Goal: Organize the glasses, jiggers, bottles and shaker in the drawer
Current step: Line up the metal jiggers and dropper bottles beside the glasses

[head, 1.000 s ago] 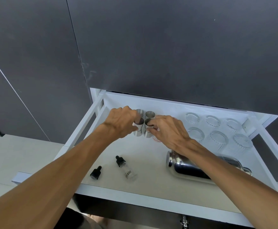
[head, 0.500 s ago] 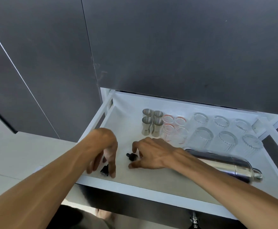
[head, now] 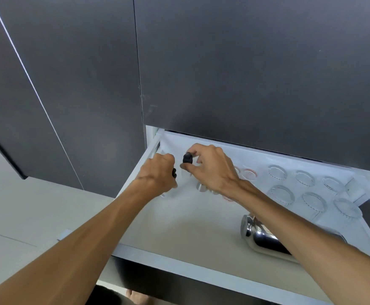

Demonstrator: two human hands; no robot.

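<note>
Both hands up at the drawer's (head: 179, 219) back-left corner. Right hand (head: 210, 170) pinched round a dropper bottle (head: 187, 159), black cap poking above the fingertips. Left hand (head: 157, 175) clenched on a second bottle (head: 174, 172), mostly hidden, just beside. Shaker (head: 261, 236) lying front-right, under the right forearm.

We saw a pulled-out white drawer (head: 179, 219) with a pale flat floor. On it stood six clear ribbed glasses (head: 307, 190) in two rows; a shiny steel shaker (head: 258, 236) lay on its side.
</note>
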